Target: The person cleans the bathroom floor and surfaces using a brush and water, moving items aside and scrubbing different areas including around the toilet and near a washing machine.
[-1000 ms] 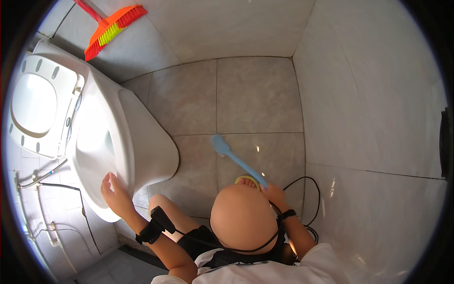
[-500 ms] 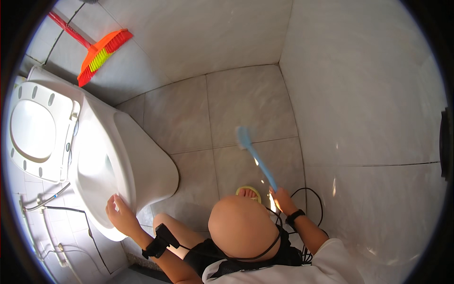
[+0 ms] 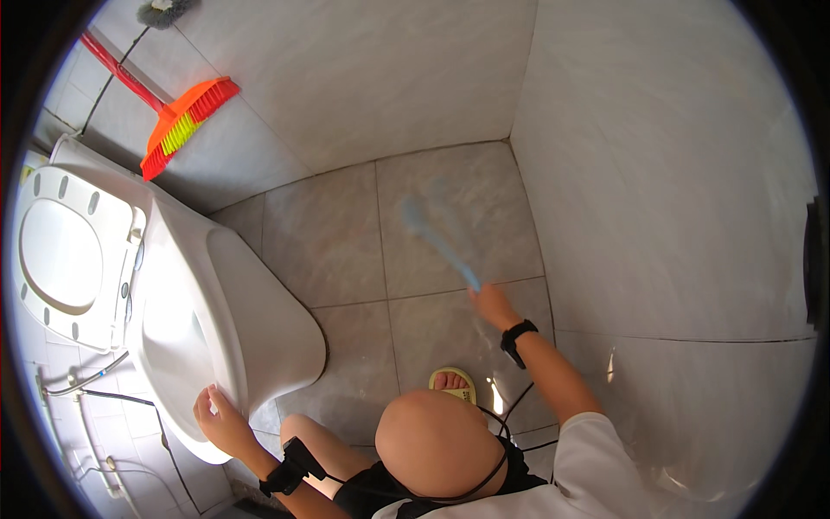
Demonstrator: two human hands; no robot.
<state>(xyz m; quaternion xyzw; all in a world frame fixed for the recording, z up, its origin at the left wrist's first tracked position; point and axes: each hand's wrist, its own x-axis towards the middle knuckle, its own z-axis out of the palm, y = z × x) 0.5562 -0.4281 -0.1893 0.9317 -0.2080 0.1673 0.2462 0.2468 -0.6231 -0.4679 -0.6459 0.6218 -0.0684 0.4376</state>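
Note:
My right hand (image 3: 494, 306) is closed round the handle of a light blue toilet brush (image 3: 450, 255). The brush is held out over the tiled floor, its head toward the far left and blurred by motion. On the near rim of the white toilet (image 3: 275, 320) rests my left hand (image 3: 223, 424), its fingers loosely bent and partly apart, holding nothing. The toilet seat (image 3: 105, 259) is raised at the left. Whether the brush head touches the floor cannot be made out.
A red and orange broom (image 3: 181, 121) leans at the far left wall, below a grey brush (image 3: 162, 12). Hoses and pipes (image 3: 104, 432) run along the left wall. Black cables (image 3: 510, 415) hang by my knee. Tiled walls (image 3: 657, 190) close in the right and far sides.
My right hand has moved farther away and slightly left with the brush, whose head has swung to the far left. The left hand stays on the toilet rim. The view has tilted up slightly.

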